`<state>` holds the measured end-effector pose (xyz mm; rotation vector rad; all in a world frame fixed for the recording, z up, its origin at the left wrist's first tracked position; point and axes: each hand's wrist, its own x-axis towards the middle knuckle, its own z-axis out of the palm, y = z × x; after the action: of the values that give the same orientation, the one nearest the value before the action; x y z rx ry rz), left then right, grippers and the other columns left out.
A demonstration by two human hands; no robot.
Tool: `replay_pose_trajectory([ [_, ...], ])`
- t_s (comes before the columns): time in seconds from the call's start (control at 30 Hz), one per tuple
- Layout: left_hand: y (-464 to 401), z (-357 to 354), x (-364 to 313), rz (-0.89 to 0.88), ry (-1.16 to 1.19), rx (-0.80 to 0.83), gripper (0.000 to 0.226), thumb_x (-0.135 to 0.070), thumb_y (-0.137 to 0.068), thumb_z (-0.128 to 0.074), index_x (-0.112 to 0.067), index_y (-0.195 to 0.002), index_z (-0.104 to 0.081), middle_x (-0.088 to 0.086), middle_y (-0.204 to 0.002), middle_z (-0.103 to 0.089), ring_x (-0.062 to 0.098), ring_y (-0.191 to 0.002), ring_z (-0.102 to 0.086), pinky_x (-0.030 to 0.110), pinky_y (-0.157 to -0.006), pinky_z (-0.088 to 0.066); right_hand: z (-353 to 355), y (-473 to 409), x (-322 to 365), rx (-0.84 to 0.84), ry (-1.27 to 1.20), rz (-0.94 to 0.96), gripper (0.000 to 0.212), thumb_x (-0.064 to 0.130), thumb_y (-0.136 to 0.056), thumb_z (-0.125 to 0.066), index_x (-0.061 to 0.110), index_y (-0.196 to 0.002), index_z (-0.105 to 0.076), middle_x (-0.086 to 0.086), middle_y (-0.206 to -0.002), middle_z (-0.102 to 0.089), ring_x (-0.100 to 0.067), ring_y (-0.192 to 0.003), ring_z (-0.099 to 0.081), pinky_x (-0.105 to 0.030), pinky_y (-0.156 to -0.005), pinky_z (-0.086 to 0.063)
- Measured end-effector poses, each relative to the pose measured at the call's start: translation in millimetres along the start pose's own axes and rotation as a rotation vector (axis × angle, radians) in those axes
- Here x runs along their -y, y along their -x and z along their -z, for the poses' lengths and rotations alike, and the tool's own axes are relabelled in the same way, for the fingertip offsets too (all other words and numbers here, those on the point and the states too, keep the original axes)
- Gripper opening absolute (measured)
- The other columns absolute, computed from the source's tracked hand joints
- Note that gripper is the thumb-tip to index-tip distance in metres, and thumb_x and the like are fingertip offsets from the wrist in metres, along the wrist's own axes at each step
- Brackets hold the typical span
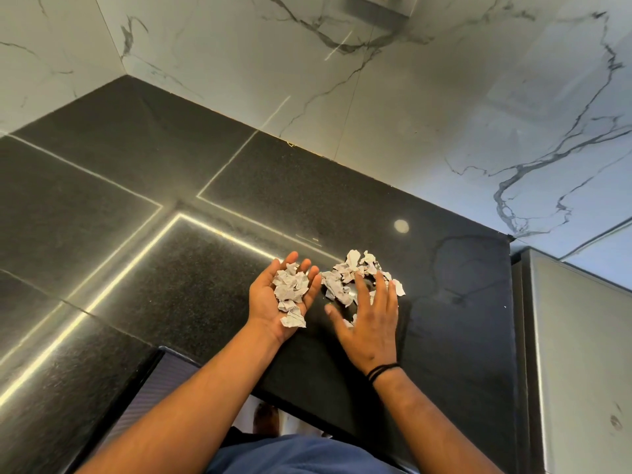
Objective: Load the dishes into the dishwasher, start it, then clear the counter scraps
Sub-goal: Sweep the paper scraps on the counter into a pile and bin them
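- Resting in a loose heap just right of the frame's centre, the crumpled paper scraps (345, 277) lie on the black counter (171, 268), grey-white and printed with small text.
- And a second batch, the scraps in the palm (290, 290), sit piled in the left hand (278, 302), one piece hanging over the heel of the hand toward the wrist.
- That left hand is turned palm up, fingers gently cupped and mostly straight, carrying the bits rather than gripping them; it sits just left of the heap, fingertips close beside it.
- Over to the right hand (371, 323): palm down, fingers spread and extended, laid across the near side of the heap with the fingertips among the scraps. It grips nothing that can be seen.
- A black band (383, 371) circles the right wrist.
- Both bare forearms come up from the bottom of the frame, above a patch of blue clothing (301, 453) at the lower edge.
- Widening out, the counter is dark speckled stone, with bright lines of reflected light running across its left half and a small round glint (401, 226) above the heap.
- Behind it, filling the top of the frame, a white marble wall (376, 114) with dark veins.
- At the far right edge, a grey metallic surface (578, 354) stands beside the counter's end.
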<state>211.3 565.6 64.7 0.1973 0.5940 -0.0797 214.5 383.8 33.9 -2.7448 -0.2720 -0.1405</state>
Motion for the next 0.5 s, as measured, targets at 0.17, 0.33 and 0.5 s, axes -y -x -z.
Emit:
replay_pose_trajectory([
  [0.17,0,3,-4,-0.017,-0.010,-0.033,0.032,-0.033,-0.100,-0.051,-0.009,-0.108,-0.071,0.014,-0.102,-0.072,0.030,-0.095,-0.070,0.043,-0.085,-0.059,-16,-5,0,0.099,0.197,0.077,0.087,0.080,-0.084,-0.039,0.035,-0.157,-0.021,-0.015,-0.165,-0.008,-0.039,-0.152,-0.002,-0.062,-0.119,-0.016],
  [0.33,-1,5,-7,-0.015,0.001,-0.035,0.032,-0.032,-0.100,-0.052,-0.009,-0.108,-0.071,0.013,-0.101,-0.072,0.029,-0.096,-0.069,0.042,-0.083,-0.061,-21,-27,3,0.073,0.241,0.173,0.071,0.067,-0.090,-0.044,0.039,-0.153,-0.027,-0.011,-0.161,-0.022,-0.036,-0.148,-0.020,-0.055,-0.114,-0.028],
  [0.5,-3,6,-7,-0.013,0.004,-0.039,0.032,-0.032,-0.100,-0.051,-0.008,-0.112,-0.069,0.015,-0.102,-0.071,0.030,-0.095,-0.068,0.043,-0.081,-0.062,-28,-44,11,-0.008,0.174,0.325,0.031,0.040,-0.094,-0.058,0.024,-0.120,-0.063,-0.006,-0.125,-0.054,-0.028,-0.111,-0.051,-0.044,-0.086,-0.049],
])
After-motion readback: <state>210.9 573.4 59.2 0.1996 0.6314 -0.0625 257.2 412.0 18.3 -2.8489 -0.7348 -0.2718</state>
